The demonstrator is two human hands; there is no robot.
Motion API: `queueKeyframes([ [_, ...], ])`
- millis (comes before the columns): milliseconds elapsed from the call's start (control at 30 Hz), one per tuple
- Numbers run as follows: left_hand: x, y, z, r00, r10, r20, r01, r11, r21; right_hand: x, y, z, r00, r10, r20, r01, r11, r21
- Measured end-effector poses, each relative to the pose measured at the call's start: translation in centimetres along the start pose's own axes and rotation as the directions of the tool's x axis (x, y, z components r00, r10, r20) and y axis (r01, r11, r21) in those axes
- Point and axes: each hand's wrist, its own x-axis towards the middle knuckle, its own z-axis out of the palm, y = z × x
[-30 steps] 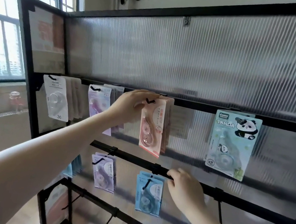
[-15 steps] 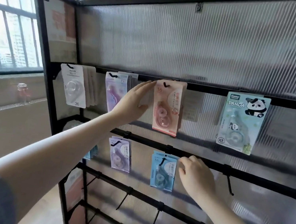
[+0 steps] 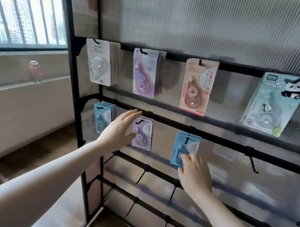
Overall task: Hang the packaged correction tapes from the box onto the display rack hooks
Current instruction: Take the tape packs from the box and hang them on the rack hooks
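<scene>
Matt black metal rack [image 3: 219, 139], ribbed translucent plastic panel [image 3: 217, 22].

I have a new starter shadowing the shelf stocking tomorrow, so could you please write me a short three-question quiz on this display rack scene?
1. True or false: the left hand is gripping a package.
2. Multiple choice: which package does the right hand touch? A) the pink package B) the blue package C) the panda package
3. Fill in: the top row shows four hooks with packages; the one furthest left holds the ____ package.

Key:
1. False; its fingers are straight, in front of the lilac package, holding nothing.
2. B; it is on the second row.
3. White, marked 36.
</scene>
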Motion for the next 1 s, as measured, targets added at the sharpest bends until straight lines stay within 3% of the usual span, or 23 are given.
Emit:
queueKeyframes([
  [300, -6.6, -6.2, 4.8, 0.973, -0.215, 0.084, 0.209, 0.975, 0.071, -0.1, -2.2, 6.9, 0.992, -0.044, 0.121, 0.039, 0.998, 0.04],
  [667, -13.8, -10.5, 12.2, 0.918, -0.334, 0.214, 0.303, 0.939, 0.165, -1.7, -2.2, 17.1, 0.956, -0.102, 0.276, 0.081, 0.993, 0.087],
  [900, -19.7, -15.2, 20.3, 0.849, -0.426, 0.312, 0.422, 0.903, 0.085, -4.8, -2.1, 25.4, 0.908, -0.083, 0.411, 0.051, 0.995, 0.09],
  [1000, -23.3, -16.5, 24.5, 0.814, -0.434, 0.385, 0.437, 0.895, 0.086, -8.3, -2.0, 30.1, 0.855, -0.039, 0.517, 0.002, 0.997, 0.072],
])
